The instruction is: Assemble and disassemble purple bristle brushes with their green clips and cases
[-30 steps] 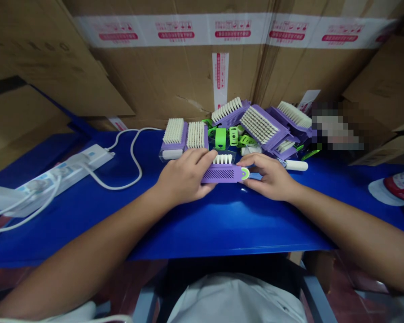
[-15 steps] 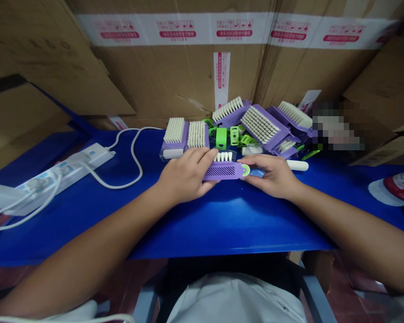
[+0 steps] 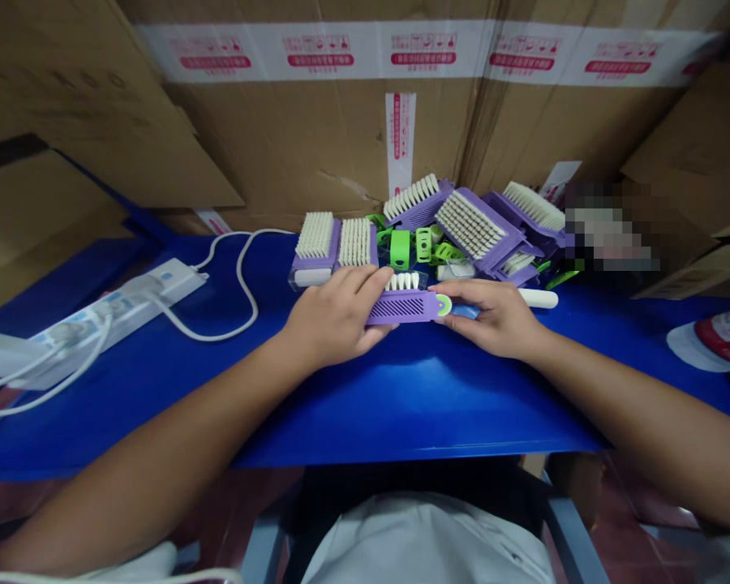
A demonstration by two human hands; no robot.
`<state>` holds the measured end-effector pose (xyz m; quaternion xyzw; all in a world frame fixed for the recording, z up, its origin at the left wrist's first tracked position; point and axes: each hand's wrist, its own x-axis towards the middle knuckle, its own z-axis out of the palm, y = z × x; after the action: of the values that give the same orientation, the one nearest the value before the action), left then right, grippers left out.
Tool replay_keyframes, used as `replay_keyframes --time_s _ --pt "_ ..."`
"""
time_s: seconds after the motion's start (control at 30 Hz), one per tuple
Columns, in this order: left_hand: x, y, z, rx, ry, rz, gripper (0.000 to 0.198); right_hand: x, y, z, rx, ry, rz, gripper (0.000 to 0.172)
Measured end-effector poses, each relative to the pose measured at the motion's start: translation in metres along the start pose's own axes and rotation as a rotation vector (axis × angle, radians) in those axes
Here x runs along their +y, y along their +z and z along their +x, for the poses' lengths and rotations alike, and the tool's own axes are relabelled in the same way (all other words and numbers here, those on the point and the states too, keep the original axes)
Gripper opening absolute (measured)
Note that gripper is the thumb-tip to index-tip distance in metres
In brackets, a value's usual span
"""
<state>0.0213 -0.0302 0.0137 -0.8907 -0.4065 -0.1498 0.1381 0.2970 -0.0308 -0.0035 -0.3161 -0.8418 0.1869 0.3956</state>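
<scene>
Both hands hold a long purple brush back [image 3: 401, 308] with a slotted face, level just above the blue table. My left hand [image 3: 334, 312] grips it from above at its left end. My right hand [image 3: 492, 316] pinches a blue piece [image 3: 465, 311] against its round green end [image 3: 444, 305]. Cream bristles [image 3: 403, 281] show behind the bar. Beyond lies a heap of purple brushes with cream bristles [image 3: 471, 227], mixed with bright green plastic parts [image 3: 400, 250]. A white handle [image 3: 538, 298] sticks out past my right hand.
The blue table [image 3: 401, 405] has a white power strip [image 3: 115, 312] and looped white cables [image 3: 243, 292] at left. A red-and-white object [image 3: 714, 341] sits at right. Taped cardboard boxes [image 3: 310, 138] stand behind. A pixelated patch [image 3: 608, 235] hides something beside the heap.
The purple brush back has risen slightly and sits more level. More of the blue piece shows at my right fingers. The heap has not visibly shifted.
</scene>
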Motion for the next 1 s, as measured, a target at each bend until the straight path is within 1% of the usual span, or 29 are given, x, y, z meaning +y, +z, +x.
replay_keyframes --time_s 0.23,0.4,0.57,0.77,1.0 --pt "0.0 -0.004 0.001 -0.046 -0.02 0.004 0.068 -0.005 0.002 0.0 0.051 0.017 -0.043 0.024" --pt "0.0 -0.007 0.0 -0.062 -0.028 0.015 0.067 -0.006 0.002 0.0 0.034 -0.005 -0.068 0.024" --pt "-0.001 -0.003 -0.001 -0.005 -0.015 0.007 0.067 -0.001 0.003 0.0 0.028 0.013 -0.036 0.025" --pt "-0.003 0.002 -0.001 0.066 0.02 -0.039 0.066 0.001 0.005 -0.001 0.039 0.057 0.057 0.028" --pt "-0.005 0.003 -0.002 0.077 0.032 -0.049 0.065 0.0 0.003 -0.002 0.034 0.08 0.065 0.031"
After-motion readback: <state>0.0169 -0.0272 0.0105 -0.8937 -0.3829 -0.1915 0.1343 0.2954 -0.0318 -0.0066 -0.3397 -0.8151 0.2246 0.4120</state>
